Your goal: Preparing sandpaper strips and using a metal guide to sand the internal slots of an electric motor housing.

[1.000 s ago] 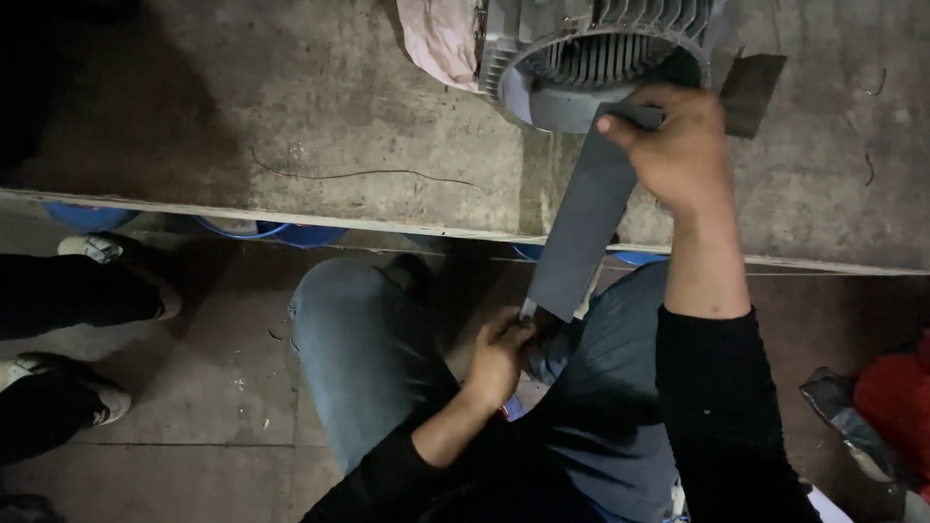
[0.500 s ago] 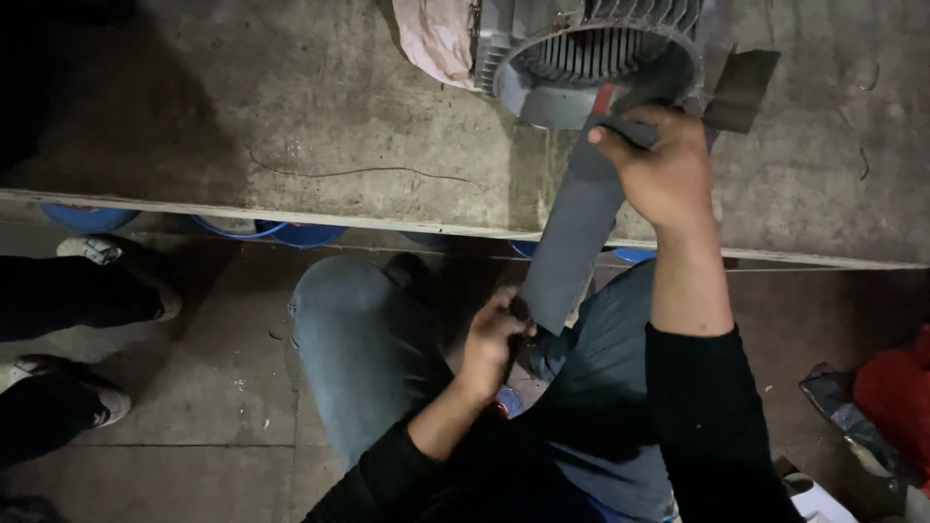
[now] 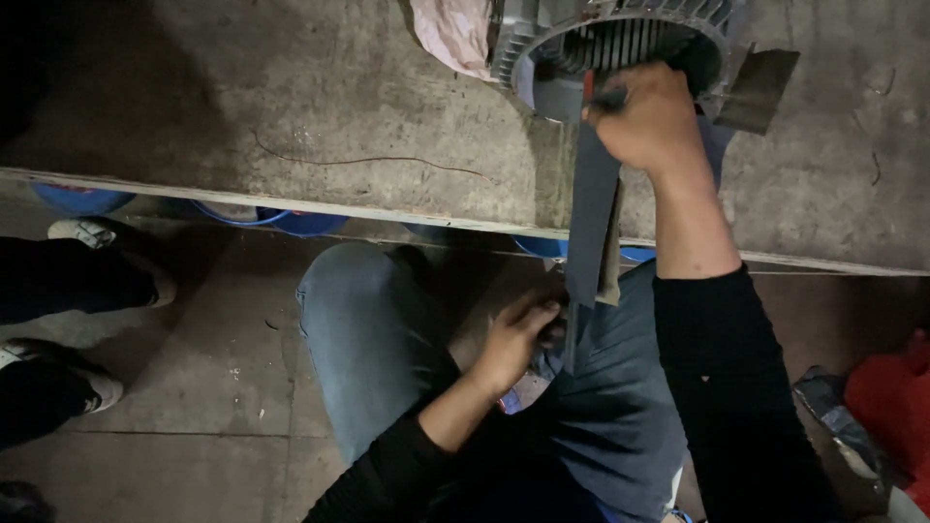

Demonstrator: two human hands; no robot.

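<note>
- Your right hand (image 3: 647,118) was fisted around the far end of a long dark grey strip (image 3: 591,225), pressed at the rim of the finned metal motor housing (image 3: 620,44).
- Your left hand (image 3: 518,339) was closed on the strip's near end, down by your lap, so your hands were well apart.
- The strip ran from the housing, across the near edge of the surface (image 3: 291,116), down toward your knees.
- The housing sat at the far side of the grey, scuffed surface, with a pinkish cloth (image 3: 450,34) just to its left and a dark flat metal piece (image 3: 760,87) to its right.
- Blue tubs (image 3: 291,221) showed beneath the surface edge.
- Another person's shoes (image 3: 87,232) stood on the floor at left.
- A red bag (image 3: 886,407) lay at right.
</note>
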